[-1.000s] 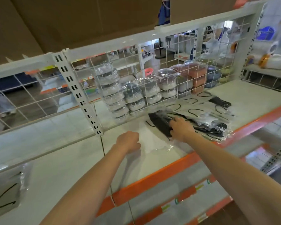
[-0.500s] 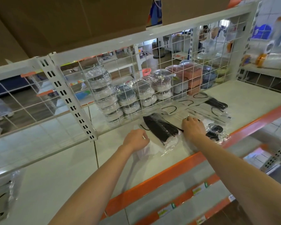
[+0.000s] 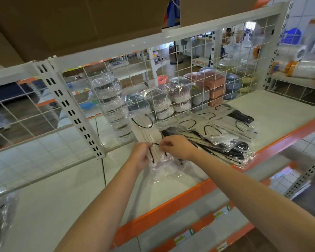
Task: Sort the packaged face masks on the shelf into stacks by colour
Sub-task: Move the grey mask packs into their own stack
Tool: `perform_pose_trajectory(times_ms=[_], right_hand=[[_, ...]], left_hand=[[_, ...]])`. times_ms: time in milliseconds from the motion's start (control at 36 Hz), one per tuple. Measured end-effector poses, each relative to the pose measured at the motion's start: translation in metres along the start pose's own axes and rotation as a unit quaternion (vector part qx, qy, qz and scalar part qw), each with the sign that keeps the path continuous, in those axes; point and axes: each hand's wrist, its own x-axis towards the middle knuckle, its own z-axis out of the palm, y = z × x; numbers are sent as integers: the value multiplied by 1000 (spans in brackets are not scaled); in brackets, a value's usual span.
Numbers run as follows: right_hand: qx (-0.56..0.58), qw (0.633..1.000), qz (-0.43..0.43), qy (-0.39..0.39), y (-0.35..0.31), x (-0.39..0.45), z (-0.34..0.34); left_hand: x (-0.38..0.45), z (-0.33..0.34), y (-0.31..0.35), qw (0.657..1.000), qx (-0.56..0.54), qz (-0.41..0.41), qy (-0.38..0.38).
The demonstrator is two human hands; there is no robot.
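A white packaged face mask (image 3: 147, 131) with black ear loops stands lifted above the shelf (image 3: 273, 110). My left hand (image 3: 140, 155) grips its lower end and my right hand (image 3: 176, 146) pinches the same end from the right. Behind my right hand lies a loose heap of packaged masks (image 3: 225, 140), black and white mixed, in clear wrappers. More white masks (image 3: 213, 115) with black loops lie flat further back by the wire grid. A black mask (image 3: 244, 116) lies at the heap's far right.
A white wire grid (image 3: 189, 70) backs the shelf, with wrapped bowls (image 3: 162, 102) stacked behind it. An orange rail (image 3: 180, 202) edges the shelf front. Another packaged mask (image 3: 0, 219) lies on the shelf at far left. A slotted upright (image 3: 71, 113) divides the shelf bays.
My right hand left the heap and came to the left. Both hands now hold a white mask raised upright; the black mask that lay in front of them is out of sight.
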Motion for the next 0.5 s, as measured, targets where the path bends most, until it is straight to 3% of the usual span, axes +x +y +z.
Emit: perform_pose_trajectory(times_ms=[250, 389, 500], right_hand=[[-154, 973, 144, 92, 58, 34, -21], [-152, 965, 200, 81, 80, 43, -23], [-281, 935, 201, 81, 80, 40, -16]], left_hand=[[-10, -35, 17, 999, -23, -28, -28], [-8, -48, 21, 998, -14, -42, -46], [-3, -52, 20, 998, -14, -42, -39]])
